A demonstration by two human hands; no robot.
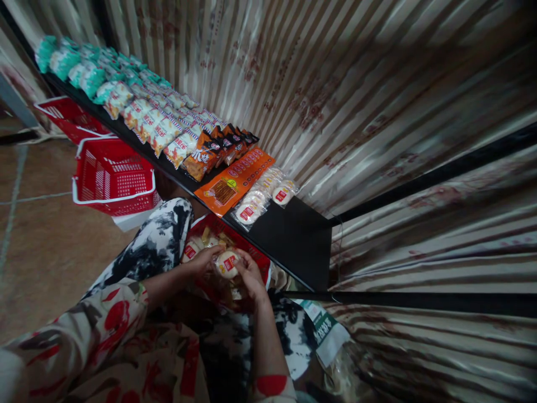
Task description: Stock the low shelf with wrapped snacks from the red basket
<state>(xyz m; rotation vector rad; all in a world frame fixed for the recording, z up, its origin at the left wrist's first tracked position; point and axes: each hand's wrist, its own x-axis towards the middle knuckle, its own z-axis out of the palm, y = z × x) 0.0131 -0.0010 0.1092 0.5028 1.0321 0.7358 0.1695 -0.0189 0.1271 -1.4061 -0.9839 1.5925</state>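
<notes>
A clear-wrapped pack of round white rice crackers (227, 265) with a red label is between my hands, over a red basket (265, 265) on the floor between my knees. My left hand (205, 262) is closed on the pack's left edge. At its right side, my right hand (250, 274) grips it with thumb and fingers. Another cracker pack (190, 251) lies in the basket beside my left hand, with tan pieces I cannot identify. Several similar cracker packs (248, 212) stand in rows on the black shelf (300, 235) just beyond.
An orange flat packet (235, 182) lies beside the crackers on the shelf. Farther left are rows of orange-black bags (205, 155), white bags (161, 131) and teal bags (90, 78). Red baskets (115, 173) stand on the floor at left. A striped curtain (335, 84) hangs behind.
</notes>
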